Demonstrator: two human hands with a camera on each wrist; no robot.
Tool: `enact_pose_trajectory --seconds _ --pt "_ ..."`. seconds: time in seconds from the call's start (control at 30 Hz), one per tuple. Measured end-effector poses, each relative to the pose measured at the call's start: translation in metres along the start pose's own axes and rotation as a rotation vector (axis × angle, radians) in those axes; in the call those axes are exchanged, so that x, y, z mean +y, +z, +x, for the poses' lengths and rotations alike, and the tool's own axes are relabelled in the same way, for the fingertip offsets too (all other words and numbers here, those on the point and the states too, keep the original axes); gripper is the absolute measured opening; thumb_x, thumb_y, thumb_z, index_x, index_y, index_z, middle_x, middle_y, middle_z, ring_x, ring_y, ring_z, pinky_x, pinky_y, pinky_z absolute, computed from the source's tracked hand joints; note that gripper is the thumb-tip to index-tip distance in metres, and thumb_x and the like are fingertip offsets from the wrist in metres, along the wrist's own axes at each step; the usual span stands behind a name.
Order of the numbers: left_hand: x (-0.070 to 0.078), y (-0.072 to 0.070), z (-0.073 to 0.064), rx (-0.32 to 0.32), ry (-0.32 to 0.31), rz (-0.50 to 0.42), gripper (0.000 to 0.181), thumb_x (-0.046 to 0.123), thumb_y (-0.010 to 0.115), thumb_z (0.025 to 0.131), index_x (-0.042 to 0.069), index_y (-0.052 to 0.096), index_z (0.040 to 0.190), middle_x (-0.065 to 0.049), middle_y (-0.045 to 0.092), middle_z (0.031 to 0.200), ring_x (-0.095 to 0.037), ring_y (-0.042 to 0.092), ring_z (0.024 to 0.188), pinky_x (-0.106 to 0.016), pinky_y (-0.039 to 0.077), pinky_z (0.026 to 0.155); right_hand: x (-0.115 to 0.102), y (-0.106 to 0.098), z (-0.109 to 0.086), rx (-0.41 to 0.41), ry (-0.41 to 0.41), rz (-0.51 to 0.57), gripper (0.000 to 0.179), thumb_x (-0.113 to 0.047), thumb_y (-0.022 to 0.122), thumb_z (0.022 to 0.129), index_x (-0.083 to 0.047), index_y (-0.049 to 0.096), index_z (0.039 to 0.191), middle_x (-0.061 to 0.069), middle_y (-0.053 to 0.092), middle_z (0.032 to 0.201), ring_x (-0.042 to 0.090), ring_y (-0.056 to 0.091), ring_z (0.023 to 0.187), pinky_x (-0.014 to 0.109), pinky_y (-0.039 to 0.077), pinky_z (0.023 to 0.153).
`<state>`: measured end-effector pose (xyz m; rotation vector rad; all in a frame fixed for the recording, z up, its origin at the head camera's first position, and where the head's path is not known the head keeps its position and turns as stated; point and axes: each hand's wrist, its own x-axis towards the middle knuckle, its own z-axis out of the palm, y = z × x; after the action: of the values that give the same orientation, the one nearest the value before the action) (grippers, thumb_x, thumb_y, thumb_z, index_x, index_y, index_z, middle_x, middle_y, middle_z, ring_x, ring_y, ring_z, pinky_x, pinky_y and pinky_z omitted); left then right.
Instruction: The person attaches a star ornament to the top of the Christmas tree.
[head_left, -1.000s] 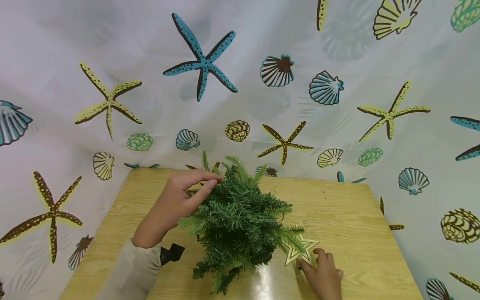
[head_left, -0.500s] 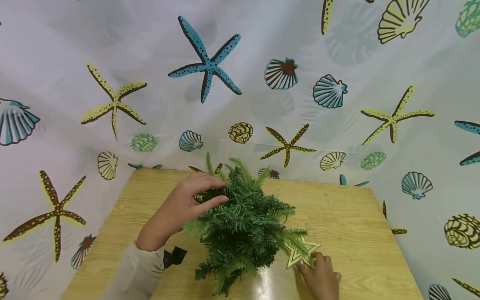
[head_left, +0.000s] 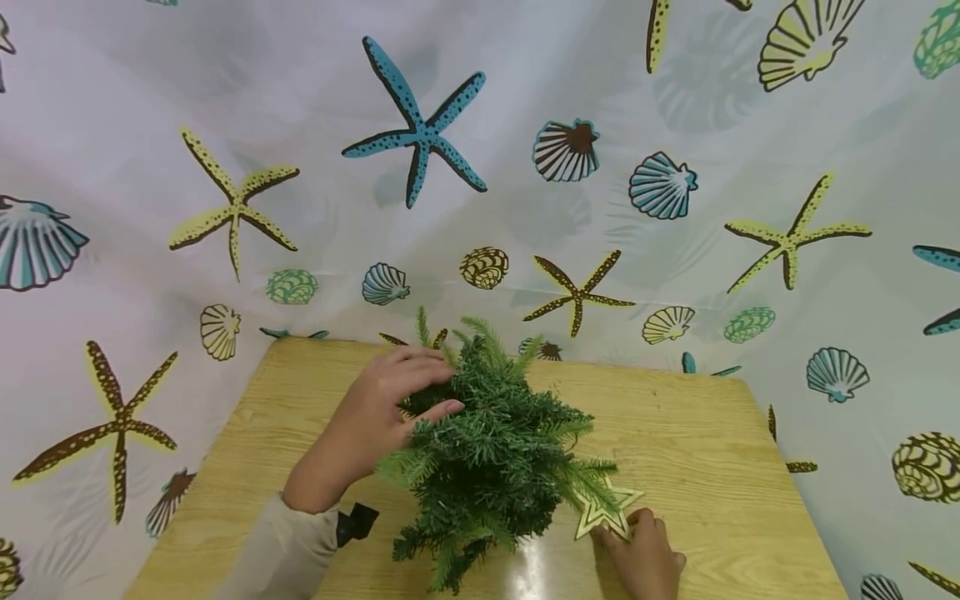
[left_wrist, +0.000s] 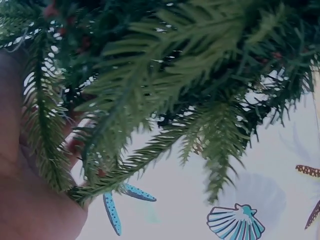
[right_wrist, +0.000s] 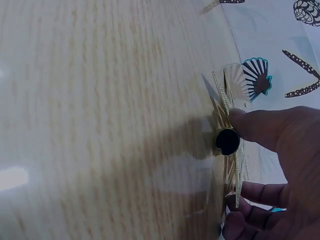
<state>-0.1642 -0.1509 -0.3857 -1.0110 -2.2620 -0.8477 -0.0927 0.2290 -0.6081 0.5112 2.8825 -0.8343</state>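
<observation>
A small artificial Christmas tree [head_left: 495,442] with green branches stands near the middle of the table. My left hand [head_left: 367,417] is at its upper left, thumb and fingers curved around the branches, fingertips partly hidden in the needles. In the left wrist view, branches [left_wrist: 145,85] hang across the palm. To the tree's right, a gold star tree topper [head_left: 619,527] is pinched by my right hand [head_left: 647,557]. The right wrist view shows the star edge-on, with a round dark-centred socket [right_wrist: 228,142] between the thumb and the other fingers. A low branch overlaps the star in the head view.
The wooden table [head_left: 697,450] ends at a white curtain [head_left: 510,75] printed with starfish and shells, which surrounds its back and sides. A black wrist device [head_left: 357,523] sits at my left cuff. Bright light reflects off the tabletop near the front.
My left hand has moved right and slightly down, its thumb and fingers spreading farther around the branches. The right hand keeps hold of the star tree topper with little movement. The view has shifted slightly.
</observation>
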Motion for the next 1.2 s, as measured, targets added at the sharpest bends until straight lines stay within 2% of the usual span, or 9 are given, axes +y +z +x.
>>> enact_pose_trajectory --seconds 0.07,0.23,0.33,0.43,0.5,0.7,0.97,1.07,1.2 --pt "0.002 0.001 -0.001 0.005 -0.008 0.014 0.060 0.058 0.053 0.102 0.006 0.077 0.117 -0.007 0.073 0.125 -0.033 0.055 0.133 -0.065 0.039 0.107 0.000 0.000 0.001 0.004 -0.013 0.005 0.061 -0.053 0.083 0.085 -0.001 0.058 0.106 0.014 0.062 0.097 0.033 0.064 0.089 0.059 0.036 0.077" --pt "0.005 -0.001 -0.003 -0.004 -0.004 0.076 0.059 0.058 0.047 0.104 0.010 0.075 0.124 -0.004 0.068 0.136 -0.031 0.038 0.149 -0.068 0.017 0.118 0.000 0.001 0.002 0.010 -0.032 0.047 0.058 -0.050 0.086 0.081 -0.003 0.057 0.096 0.007 0.063 0.088 0.029 0.064 0.085 0.059 0.035 0.077" --pt "0.005 -0.002 -0.004 -0.012 0.017 0.113 0.058 0.057 0.046 0.105 0.011 0.073 0.129 -0.003 0.069 0.134 -0.033 0.035 0.150 -0.068 0.002 0.121 0.000 0.000 0.003 -0.016 -0.023 0.085 0.057 -0.052 0.086 0.081 -0.003 0.061 0.093 0.004 0.065 0.083 0.026 0.064 0.079 0.059 0.035 0.077" --pt "0.006 -0.003 -0.006 -0.004 0.023 0.121 0.061 0.058 0.044 0.105 0.011 0.071 0.132 -0.004 0.072 0.128 -0.034 0.035 0.150 -0.070 -0.003 0.119 0.000 -0.002 0.004 -0.051 -0.018 0.113 0.055 -0.053 0.084 0.083 -0.004 0.063 0.092 0.003 0.067 0.082 0.024 0.063 0.075 0.060 0.035 0.077" --pt "0.006 -0.003 -0.007 0.000 0.021 0.122 0.069 0.063 0.036 0.105 0.010 0.070 0.133 -0.005 0.073 0.125 -0.034 0.035 0.150 -0.071 -0.003 0.118 0.001 -0.003 0.005 -0.069 -0.014 0.125 0.052 -0.054 0.081 0.085 -0.005 0.062 0.090 0.002 0.066 0.081 0.023 0.062 0.074 0.059 0.035 0.078" --pt "0.006 -0.003 -0.009 -0.020 0.019 0.137 0.096 0.074 0.010 0.098 0.007 0.075 0.120 -0.008 0.070 0.131 -0.036 0.035 0.149 -0.073 0.007 0.118 0.005 -0.006 0.006 -0.075 -0.032 0.170 0.042 -0.046 0.078 0.091 -0.008 0.061 0.084 -0.001 0.063 0.075 0.021 0.059 0.073 0.059 0.037 0.078" --pt "0.004 -0.002 -0.011 -0.031 -0.002 0.152 0.065 0.061 0.038 0.106 0.009 0.076 0.118 -0.006 0.065 0.139 -0.032 0.033 0.151 -0.071 0.011 0.118 0.006 -0.009 0.004 -0.072 -0.036 0.235 0.027 -0.029 0.073 0.097 -0.008 0.064 0.082 -0.003 0.062 0.073 0.017 0.057 0.071 0.057 0.037 0.080" --pt "0.003 -0.001 -0.012 -0.031 0.009 0.167 0.072 0.064 0.031 0.105 0.009 0.076 0.119 -0.007 0.065 0.139 -0.035 0.036 0.149 -0.072 0.013 0.117 0.007 -0.008 0.002 -0.085 -0.031 0.280 0.022 -0.022 0.070 0.099 -0.006 0.066 0.085 -0.002 0.063 0.073 0.018 0.058 0.069 0.057 0.038 0.080" --pt "0.004 -0.004 -0.012 -0.047 0.012 0.178 0.080 0.068 0.024 0.101 0.009 0.075 0.120 -0.008 0.064 0.140 -0.037 0.036 0.148 -0.074 0.014 0.116 0.006 -0.009 0.000 -0.096 -0.022 0.361 0.018 -0.014 0.065 0.100 -0.002 0.066 0.087 0.001 0.064 0.074 0.018 0.059 0.067 0.044 0.045 0.072"
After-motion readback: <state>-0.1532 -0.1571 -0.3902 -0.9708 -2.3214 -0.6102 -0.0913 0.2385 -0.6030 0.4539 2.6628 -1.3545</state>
